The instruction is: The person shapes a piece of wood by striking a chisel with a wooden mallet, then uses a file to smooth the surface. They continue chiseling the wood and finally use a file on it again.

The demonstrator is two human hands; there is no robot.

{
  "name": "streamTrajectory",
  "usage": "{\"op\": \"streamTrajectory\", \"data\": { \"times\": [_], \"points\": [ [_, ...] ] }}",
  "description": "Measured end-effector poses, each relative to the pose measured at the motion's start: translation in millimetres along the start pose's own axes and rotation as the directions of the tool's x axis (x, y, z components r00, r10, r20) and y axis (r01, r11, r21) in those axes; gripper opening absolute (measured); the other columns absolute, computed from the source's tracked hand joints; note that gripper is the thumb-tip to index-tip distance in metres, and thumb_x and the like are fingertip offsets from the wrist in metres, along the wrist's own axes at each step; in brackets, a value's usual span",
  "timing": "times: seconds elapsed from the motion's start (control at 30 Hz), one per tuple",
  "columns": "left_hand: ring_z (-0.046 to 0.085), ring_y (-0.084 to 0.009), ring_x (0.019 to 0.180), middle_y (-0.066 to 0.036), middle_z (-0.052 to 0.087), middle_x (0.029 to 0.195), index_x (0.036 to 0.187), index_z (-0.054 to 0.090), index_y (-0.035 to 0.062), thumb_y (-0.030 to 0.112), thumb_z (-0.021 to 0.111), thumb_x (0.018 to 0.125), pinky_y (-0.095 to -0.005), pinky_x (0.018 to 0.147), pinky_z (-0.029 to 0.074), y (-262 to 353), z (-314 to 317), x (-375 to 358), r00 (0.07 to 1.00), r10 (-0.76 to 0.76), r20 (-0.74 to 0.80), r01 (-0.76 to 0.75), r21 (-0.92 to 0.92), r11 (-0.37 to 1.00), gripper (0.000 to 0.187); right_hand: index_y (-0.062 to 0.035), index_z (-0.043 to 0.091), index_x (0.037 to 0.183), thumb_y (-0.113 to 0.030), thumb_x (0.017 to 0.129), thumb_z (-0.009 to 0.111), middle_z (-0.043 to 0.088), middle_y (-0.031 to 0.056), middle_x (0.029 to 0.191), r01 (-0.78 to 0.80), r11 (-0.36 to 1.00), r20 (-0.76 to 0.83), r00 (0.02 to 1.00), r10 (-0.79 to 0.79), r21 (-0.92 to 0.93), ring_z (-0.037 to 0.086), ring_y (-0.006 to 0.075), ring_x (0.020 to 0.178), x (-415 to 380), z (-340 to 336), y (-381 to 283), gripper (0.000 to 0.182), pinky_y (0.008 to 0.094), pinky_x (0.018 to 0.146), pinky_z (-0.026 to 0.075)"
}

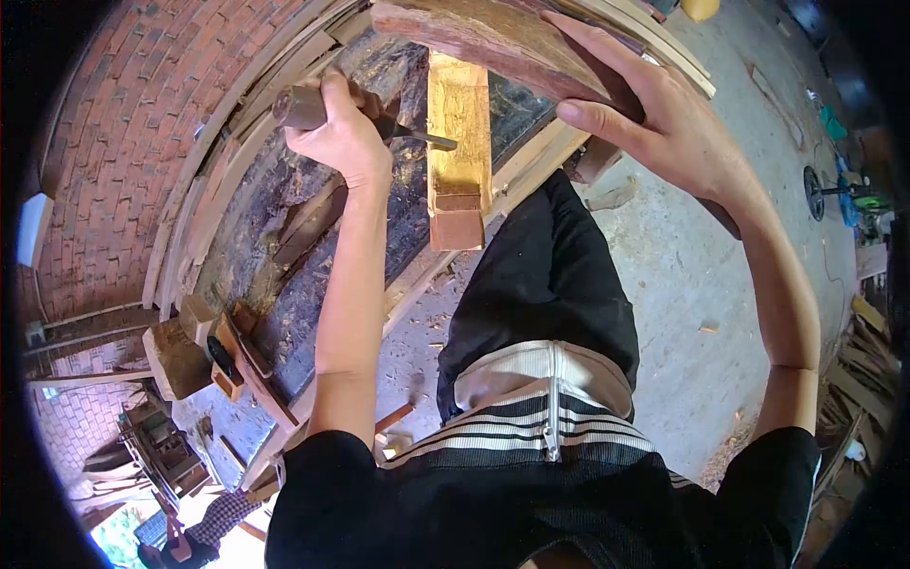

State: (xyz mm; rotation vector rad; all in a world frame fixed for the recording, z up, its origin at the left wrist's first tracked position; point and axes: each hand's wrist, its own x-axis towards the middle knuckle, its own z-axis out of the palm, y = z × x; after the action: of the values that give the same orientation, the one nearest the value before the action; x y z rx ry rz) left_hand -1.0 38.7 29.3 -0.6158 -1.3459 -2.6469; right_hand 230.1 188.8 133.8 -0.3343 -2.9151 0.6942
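Note:
My left hand [343, 133] is wrapped around the thick wooden handle of a chisel [428, 139]. The blade points right, and its tip overlaps the top of a pale, brightly lit wooden bar [460, 104]. Near the bar's closest end, a line crosses it before a darker end face. My right hand [654, 114] is closed around a thick, rough piece of wood [512, 47], with thumb and fingers on either side. This piece reaches left over the far part of the bar and hides it. A dark wooden end shows below my right wrist.
Under the bar is a dark, chip-strewn bench [313, 228] with long planks along its edges. A wooden hand plane [242, 351] and a wood block [177, 356] lie at the lower left. A fan [825, 192] stands right; scrap wood lies lower right. Another person [204, 531] appears lower left.

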Motion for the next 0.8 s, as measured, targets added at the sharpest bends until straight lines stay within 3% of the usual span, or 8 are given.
{"op": "streamTrajectory", "data": {
  "times": [0.13, 0.23, 0.33, 0.4, 0.6, 0.63, 0.7, 0.8],
  "points": [
    [0.044, -0.0119, 0.044, -0.004, 0.051, 0.058, 0.080, 0.049, 0.0045, -0.002, 0.060, 0.085, -0.0296, 0.039, 0.037, 2.0, 3.5, -2.0, 1.000, -0.001, -0.020, 0.002, 0.059, 0.998, 0.014, 0.0009, 0.024, 0.154, -0.051, 0.097, 0.057, 0.053, 0.0324, 0.136, 0.080, 0.997, -0.025, 0.996, -0.080, 0.006, 0.056, 0.0420, 0.124, 7.8, 4.5, -0.2, 0.083, 0.0440, 0.104, 0.044],
    [0.043, -0.0116, 0.042, -0.005, 0.051, 0.059, 0.081, 0.049, 0.0047, -0.002, 0.059, 0.085, -0.0291, 0.037, 0.036, -0.6, 2.9, -3.9, 1.000, -0.007, 0.003, 0.007, 0.040, 0.999, 0.013, 0.0018, 0.028, 0.152, -0.049, 0.098, 0.057, 0.061, 0.0293, 0.124, 0.052, 0.999, -0.002, 0.999, -0.051, 0.009, 0.064, 0.0375, 0.106, 19.0, -0.9, -11.6, 0.080, 0.0437, 0.092, 0.050],
    [0.045, -0.0114, 0.037, -0.005, 0.052, 0.058, 0.082, 0.048, 0.0045, -0.003, 0.061, 0.085, -0.0280, 0.033, 0.035, -3.4, 2.8, -8.6, 0.999, -0.004, 0.045, 0.005, -0.016, 1.000, 0.016, 0.0039, 0.033, 0.148, -0.047, 0.099, 0.056, 0.065, 0.0241, 0.105, 0.221, 0.957, -0.085, 0.974, -0.208, 0.186, 0.065, 0.0280, 0.082, 37.7, -24.1, -38.4, 0.075, 0.0396, 0.073, 0.052],
    [0.046, -0.0114, 0.037, -0.005, 0.052, 0.057, 0.082, 0.048, 0.0045, -0.003, 0.063, 0.085, -0.0276, 0.032, 0.035, -3.5, 7.0, -12.5, 0.998, 0.001, 0.064, 0.001, -0.037, 0.999, 0.017, 0.0063, 0.038, 0.143, -0.044, 0.100, 0.056, 0.062, 0.0177, 0.088, 0.213, 0.915, 0.113, 0.957, -0.266, 0.343, 0.057, 0.0191, 0.067, 38.8, -69.4, -78.6, 0.068, 0.0343, 0.059, 0.046],
    [0.047, -0.0114, 0.037, -0.005, 0.052, 0.055, 0.084, 0.047, 0.0050, -0.001, 0.066, 0.086, -0.0274, 0.031, 0.036, -5.0, 6.7, -8.8, 0.991, 0.116, 0.069, -0.116, -0.004, 0.993, 0.021, 0.0066, 0.041, 0.140, -0.043, 0.101, 0.056, 0.061, 0.0169, 0.085, 0.520, 0.854, -0.013, 0.854, -0.520, 0.028, 0.058, 0.0178, 0.068, 44.2, -52.1, -79.4, 0.065, 0.0336, 0.058, 0.045],
    [0.048, -0.0113, 0.037, -0.005, 0.052, 0.055, 0.084, 0.047, 0.0049, 0.000, 0.066, 0.086, -0.0274, 0.031, 0.035, -1.3, 6.0, -11.3, 0.995, 0.061, 0.080, -0.060, -0.008, 0.998, 0.020, 0.0066, 0.041, 0.140, -0.043, 0.101, 0.056, 0.061, 0.0169, 0.085, 0.520, 0.854, -0.010, 0.854, -0.520, 0.031, 0.058, 0.0178, 0.068, 43.6, -42.8, -80.7, 0.065, 0.0336, 0.058, 0.045],
    [0.048, -0.0111, 0.037, -0.005, 0.052, 0.055, 0.084, 0.047, 0.0048, 0.000, 0.066, 0.087, -0.0274, 0.031, 0.035, 2.3, 7.8, -12.6, 0.996, 0.004, 0.089, -0.002, -0.013, 1.000, 0.020, 0.0065, 0.043, 0.139, -0.043, 0.101, 0.056, 0.061, 0.0153, 0.084, 0.372, 0.923, -0.298, 0.874, -0.384, -0.098, 0.057, 0.0175, 0.067, 41.8, -25.1, -83.1, 0.063, 0.0328, 0.057, 0.044],
    [0.047, -0.0110, 0.037, -0.005, 0.052, 0.056, 0.083, 0.048, 0.0055, 0.001, 0.067, 0.087, -0.0271, 0.031, 0.034, 2.3, 6.5, -13.6, 0.997, 0.019, 0.071, -0.017, -0.025, 1.000, 0.020, 0.0079, 0.041, 0.141, -0.044, 0.101, 0.056, 0.062, 0.0163, 0.086, 0.510, 0.859, -0.226, 0.843, -0.487, 0.050, 0.058, 0.0191, 0.068, 47.0, -30.6, -73.4, 0.068, 0.0328, 0.057, 0.044]
  ]
}}
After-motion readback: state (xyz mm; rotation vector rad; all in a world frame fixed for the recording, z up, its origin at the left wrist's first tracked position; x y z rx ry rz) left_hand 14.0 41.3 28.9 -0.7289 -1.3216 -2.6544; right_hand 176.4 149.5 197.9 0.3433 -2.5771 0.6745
